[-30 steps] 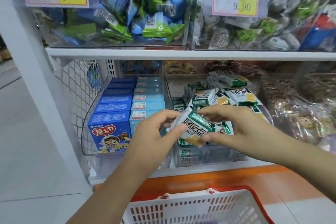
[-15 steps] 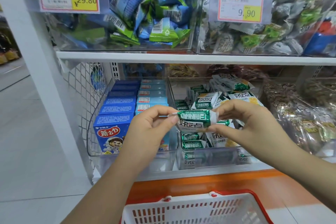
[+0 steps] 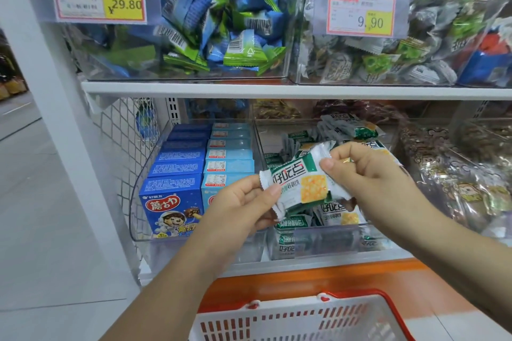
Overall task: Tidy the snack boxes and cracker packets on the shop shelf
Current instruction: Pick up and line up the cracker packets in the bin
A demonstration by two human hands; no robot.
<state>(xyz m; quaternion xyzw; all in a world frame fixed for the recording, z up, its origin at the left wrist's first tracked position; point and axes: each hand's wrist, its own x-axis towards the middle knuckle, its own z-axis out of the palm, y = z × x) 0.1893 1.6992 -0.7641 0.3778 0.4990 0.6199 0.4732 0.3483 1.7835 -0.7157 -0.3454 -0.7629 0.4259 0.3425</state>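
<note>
I am pinching the cracker packet's [image 3: 302, 183] crimped ends in left hand [image 3: 238, 202] and right hand [image 3: 368, 174], aiming to lay it flat, label-up, in its clear bin [image 3: 374, 225].

The lower shelf [image 3: 304, 266] carries clear bins side by side. The left bin [image 3: 137, 202] holds blue snack boxes [image 3: 171, 196] in two rows. The next bin [image 3: 327, 245] holds green and white cracker packets [image 3: 338, 214] in a loose heap. The upper shelf [image 3: 249, 90] carries the upper bins [image 3: 91, 63], which are full of small wrapped packets.
</note>
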